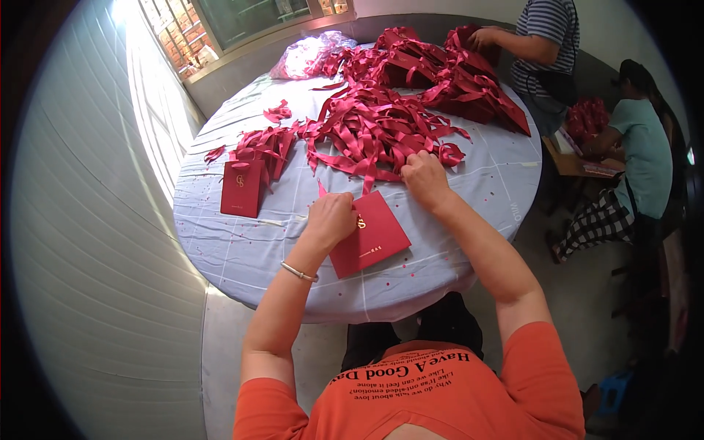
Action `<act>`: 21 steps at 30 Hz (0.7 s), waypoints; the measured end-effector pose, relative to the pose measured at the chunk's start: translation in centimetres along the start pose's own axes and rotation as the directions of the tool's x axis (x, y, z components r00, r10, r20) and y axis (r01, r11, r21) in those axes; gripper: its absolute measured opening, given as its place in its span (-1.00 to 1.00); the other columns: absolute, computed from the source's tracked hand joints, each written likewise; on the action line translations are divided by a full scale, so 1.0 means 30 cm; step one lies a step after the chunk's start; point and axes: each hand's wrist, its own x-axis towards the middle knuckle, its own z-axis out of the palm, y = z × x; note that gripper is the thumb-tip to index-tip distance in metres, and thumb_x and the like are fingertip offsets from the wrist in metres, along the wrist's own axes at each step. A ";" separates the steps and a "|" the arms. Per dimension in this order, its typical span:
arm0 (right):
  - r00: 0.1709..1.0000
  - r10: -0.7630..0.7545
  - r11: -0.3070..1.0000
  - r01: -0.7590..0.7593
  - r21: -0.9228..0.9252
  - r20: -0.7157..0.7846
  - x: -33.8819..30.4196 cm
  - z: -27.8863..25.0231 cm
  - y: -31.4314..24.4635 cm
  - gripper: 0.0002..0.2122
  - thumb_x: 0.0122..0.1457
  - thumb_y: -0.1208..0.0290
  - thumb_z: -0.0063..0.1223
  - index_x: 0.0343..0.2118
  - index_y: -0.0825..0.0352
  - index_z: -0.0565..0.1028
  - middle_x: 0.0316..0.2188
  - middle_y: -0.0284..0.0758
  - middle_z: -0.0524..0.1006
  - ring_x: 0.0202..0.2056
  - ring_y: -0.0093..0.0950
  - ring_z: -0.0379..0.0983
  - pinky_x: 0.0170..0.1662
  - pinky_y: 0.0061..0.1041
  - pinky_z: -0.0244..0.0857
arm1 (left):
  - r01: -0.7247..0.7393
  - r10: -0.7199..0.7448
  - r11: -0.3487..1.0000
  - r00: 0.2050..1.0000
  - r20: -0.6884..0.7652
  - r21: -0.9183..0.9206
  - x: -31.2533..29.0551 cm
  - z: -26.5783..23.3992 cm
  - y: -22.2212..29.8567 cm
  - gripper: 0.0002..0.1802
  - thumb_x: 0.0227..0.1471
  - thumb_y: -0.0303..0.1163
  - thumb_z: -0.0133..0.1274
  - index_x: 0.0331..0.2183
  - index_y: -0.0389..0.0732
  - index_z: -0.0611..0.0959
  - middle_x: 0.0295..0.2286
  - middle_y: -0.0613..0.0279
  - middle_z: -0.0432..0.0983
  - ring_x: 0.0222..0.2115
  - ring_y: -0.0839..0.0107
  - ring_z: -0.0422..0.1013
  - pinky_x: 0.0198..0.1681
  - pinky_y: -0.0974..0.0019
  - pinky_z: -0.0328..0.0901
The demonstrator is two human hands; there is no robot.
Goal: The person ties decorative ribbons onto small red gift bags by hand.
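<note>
A flat red paper gift bag [375,238] with gold print lies tilted on the table in front of me. My left hand [334,218] is closed at its upper left edge, and a pink-red ribbon end [321,188] pokes up beyond the fingers. To the right, just past the bag's top, my right hand [425,178] is pinched closed on a red ribbon at the near edge of a large ribbon heap [367,128]. The fingertips of both hands are partly hidden.
The round table has a pale blue-grey cloth [220,246]. Another red bag [240,189] lies left with ribboned bags behind it. More red bags [484,106] and a clear plastic sack [308,57] sit at the far side. Two people [546,44] work at the right.
</note>
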 end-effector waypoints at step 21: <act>0.896 0.179 0.933 -0.286 0.219 0.406 -0.183 -0.353 -0.128 -0.62 0.02 0.53 0.16 -0.04 0.27 0.51 -0.13 -0.13 0.48 -0.18 -0.24 0.49 -0.15 -0.36 0.38 | -0.198 0.164 0.978 0.928 -0.335 -0.067 -0.020 0.107 -0.034 -0.92 -0.17 -0.47 0.07 -0.50 -0.26 0.59 -0.54 0.08 0.52 -0.45 0.14 0.49 -0.31 0.13 0.35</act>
